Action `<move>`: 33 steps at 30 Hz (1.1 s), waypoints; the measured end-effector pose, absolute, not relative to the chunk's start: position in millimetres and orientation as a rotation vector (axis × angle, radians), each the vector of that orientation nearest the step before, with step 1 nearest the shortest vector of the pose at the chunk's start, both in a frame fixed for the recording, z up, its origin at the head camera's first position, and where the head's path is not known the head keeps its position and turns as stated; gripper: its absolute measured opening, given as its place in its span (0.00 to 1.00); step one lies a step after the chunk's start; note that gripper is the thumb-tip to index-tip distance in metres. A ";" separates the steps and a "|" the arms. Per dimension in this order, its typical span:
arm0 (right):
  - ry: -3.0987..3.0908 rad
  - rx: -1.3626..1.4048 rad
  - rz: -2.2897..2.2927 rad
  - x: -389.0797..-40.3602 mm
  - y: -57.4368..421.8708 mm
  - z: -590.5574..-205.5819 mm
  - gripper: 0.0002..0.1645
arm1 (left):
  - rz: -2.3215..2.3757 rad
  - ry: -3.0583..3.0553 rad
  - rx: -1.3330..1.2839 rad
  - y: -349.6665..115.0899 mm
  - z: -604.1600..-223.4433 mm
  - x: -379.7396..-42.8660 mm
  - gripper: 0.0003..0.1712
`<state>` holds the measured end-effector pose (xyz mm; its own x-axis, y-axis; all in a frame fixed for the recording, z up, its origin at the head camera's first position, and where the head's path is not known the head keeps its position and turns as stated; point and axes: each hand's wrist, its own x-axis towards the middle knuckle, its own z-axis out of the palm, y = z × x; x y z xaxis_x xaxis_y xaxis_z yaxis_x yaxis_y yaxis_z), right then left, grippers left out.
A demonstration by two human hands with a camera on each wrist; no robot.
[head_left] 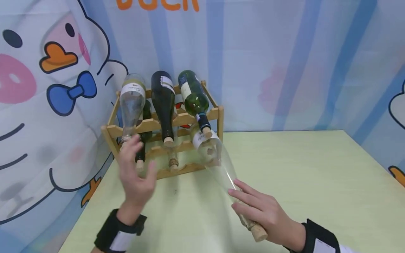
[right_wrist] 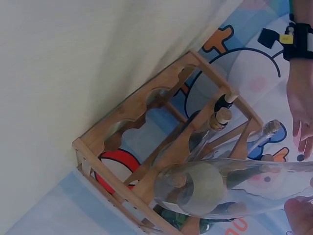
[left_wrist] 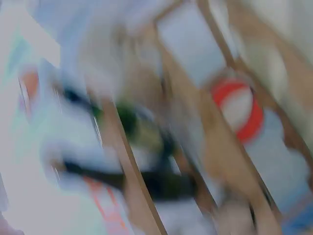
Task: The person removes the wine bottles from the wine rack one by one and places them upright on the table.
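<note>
The right hand's (head_left: 262, 211) grip is clamped on the neck of the clear bottle (head_left: 223, 167); this hold probably keeps the fingers clear of the rack (head_left: 219, 123) with the base directed at it. The base lies at the rack's front right, below the green bottle's (head_left: 191, 93) neck; contact with the rack cannot be confirmed. The left hand's (head_left: 136, 179) grip is apart, unloaded, at the rack's front left. Scalloped rails (head_left: 185, 118) likely stop the racked bottles rolling.
</note>
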<state>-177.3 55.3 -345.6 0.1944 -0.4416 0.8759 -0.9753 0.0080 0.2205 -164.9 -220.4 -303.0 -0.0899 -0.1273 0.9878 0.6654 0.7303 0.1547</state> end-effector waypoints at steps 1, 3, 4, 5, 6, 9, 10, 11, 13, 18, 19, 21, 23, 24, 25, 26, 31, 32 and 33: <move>-1.363 1.583 0.771 -175.2 56.2 -342.5 0.08 | -0.647 -1.566 -0.588 -209.7 -313.5 -167.0 0.20; -1.336 1.594 0.805 -169.6 58.4 -336.1 0.07 | -0.538 -1.687 -0.798 -188.9 -333.7 -172.1 0.24; -1.336 1.600 0.821 -166.0 60.0 -332.9 0.07 | -0.480 -1.761 -0.857 -178.8 -342.2 -174.0 0.26; -1.334 1.612 0.836 -162.4 61.8 -329.6 0.07 | -0.424 -1.824 -0.890 -169.8 -350.1 -176.6 0.28; -1.335 1.624 0.846 -158.2 63.5 -326.2 0.06 | -0.380 -1.877 -0.903 -161.6 -356.7 -179.7 0.31; -1.341 1.617 0.920 -146.8 67.6 -316.0 0.07 | -0.327 -1.892 -0.904 -140.7 -368.0 -193.0 0.39; -1.346 1.577 0.920 -144.6 68.3 -312.7 0.08 | -0.326 -1.881 -0.900 -134.4 -369.7 -196.5 0.42; -1.321 1.555 0.947 -143.8 68.8 -309.4 0.08 | -0.333 -1.858 -0.909 -128.0 -370.9 -200.5 0.44; -1.298 1.512 1.044 -144.2 70.3 -303.4 0.10 | -0.374 -1.835 -0.941 -115.6 -372.3 -206.3 0.47; -1.304 1.418 1.272 -165.7 80.7 -296.9 0.18 | -0.512 -1.975 -0.958 -84.4 -374.9 -218.6 0.50; -1.321 1.394 1.309 -174.3 83.0 -296.5 0.20 | -0.560 -2.026 -0.942 -78.2 -375.1 -222.4 0.51; -1.360 1.352 1.366 -195.4 86.1 -294.7 0.23 | -0.654 -2.128 -0.895 -67.0 -375.7 -231.5 0.52; -1.422 1.308 1.419 -217.7 88.0 -291.4 0.25 | -0.744 -2.227 -0.828 -57.7 -375.5 -241.7 0.53; -1.473 1.279 1.418 -228.3 88.8 -289.5 0.26 | -0.795 -2.274 -0.787 -53.9 -375.3 -246.7 0.53; -1.536 1.243 1.408 -237.8 89.5 -287.7 0.26 | -0.847 -2.315 -0.748 -50.9 -375.0 -251.6 0.53; -1.598 1.211 1.393 -246.3 89.7 -285.8 0.25 | -0.898 -2.347 -0.715 -48.3 -374.4 -256.4 0.53; -1.831 1.037 1.354 -279.6 84.4 -277.0 0.24 | -1.193 -2.448 -0.554 -41.3 -369.1 -278.4 0.53; -1.865 0.998 1.373 -285.3 82.6 -275.4 0.24 | -1.233 -2.461 -0.526 -40.5 -368.1 -282.9 0.53; -1.889 0.957 1.388 -290.9 80.6 -274.0 0.25 | -1.263 -2.475 -0.500 -39.9 -367.3 -287.1 0.52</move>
